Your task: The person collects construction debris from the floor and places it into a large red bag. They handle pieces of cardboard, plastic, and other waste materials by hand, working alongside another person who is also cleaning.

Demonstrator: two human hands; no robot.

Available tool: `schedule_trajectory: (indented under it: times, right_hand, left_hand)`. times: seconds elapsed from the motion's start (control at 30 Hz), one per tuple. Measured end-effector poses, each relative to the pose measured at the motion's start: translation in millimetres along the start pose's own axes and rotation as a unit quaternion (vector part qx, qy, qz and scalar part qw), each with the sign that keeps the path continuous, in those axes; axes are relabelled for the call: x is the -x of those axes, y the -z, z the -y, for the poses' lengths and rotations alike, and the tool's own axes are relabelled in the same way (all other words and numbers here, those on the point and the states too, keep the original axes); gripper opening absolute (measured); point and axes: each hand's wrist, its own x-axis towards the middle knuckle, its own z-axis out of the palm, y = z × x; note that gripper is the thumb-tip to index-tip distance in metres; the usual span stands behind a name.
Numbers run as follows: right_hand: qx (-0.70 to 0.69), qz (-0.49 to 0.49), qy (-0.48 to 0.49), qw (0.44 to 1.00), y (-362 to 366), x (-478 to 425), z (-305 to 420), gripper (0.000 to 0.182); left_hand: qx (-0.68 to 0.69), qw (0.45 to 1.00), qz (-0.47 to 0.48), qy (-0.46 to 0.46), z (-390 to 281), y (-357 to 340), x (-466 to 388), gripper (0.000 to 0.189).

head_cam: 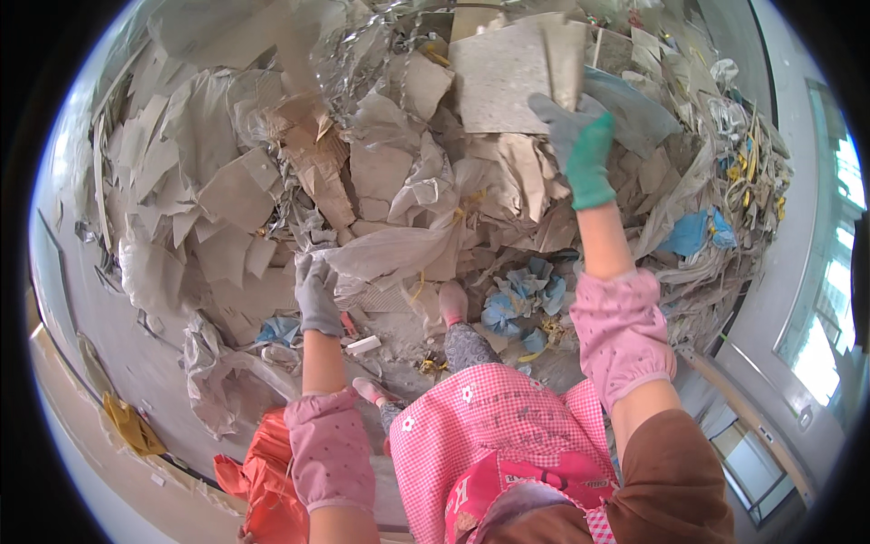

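Observation:
A large heap of torn boards, paper and plastic film lies before me. My right hand (578, 139), in a grey and green glove, reaches to the upper right of the heap and holds the lower corner of a pale flat board (503, 78); the board's right edge is blurred. Lower on the left, my left hand (316, 289), in a grey glove, is at the end of a translucent plastic sheet (394, 251). Its fingers seem to pinch the sheet. Torn brown cardboard (316, 163) lies above that hand, and crumpled blue paper (520, 299) is below the right forearm.
An orange-red sack (272, 476) stands at the lower left, near my left forearm. A yellow cloth or bag (132, 425) lies farther left. Grey panels border the heap at both sides. My feet stand at its near edge, among scraps and dust.

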Motion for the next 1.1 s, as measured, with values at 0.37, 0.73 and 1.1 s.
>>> schedule_trajectory:
  times: [0.37, 0.73, 1.1]
  right_hand:
    - [0.155, 0.209, 0.469, 0.844, -14.8, 29.0, 85.6, 0.03]
    - [-0.052, 0.177, -0.02, 0.983, -128.3, -3.8, -18.8, 0.037]
    - [-0.24, 0.426, -0.027, 0.872, -121.9, -116.2, -159.2, 0.027]
  left_hand:
    - [-0.039, 0.992, -0.12, -0.02, -3.1, -8.9, -53.7, 0.068]
    - [-0.085, 0.994, -0.071, -0.007, 13.6, 18.0, -110.5, 0.074]
    - [-0.054, 0.994, -0.015, -0.092, 62.8, 29.7, -113.4, 0.084]
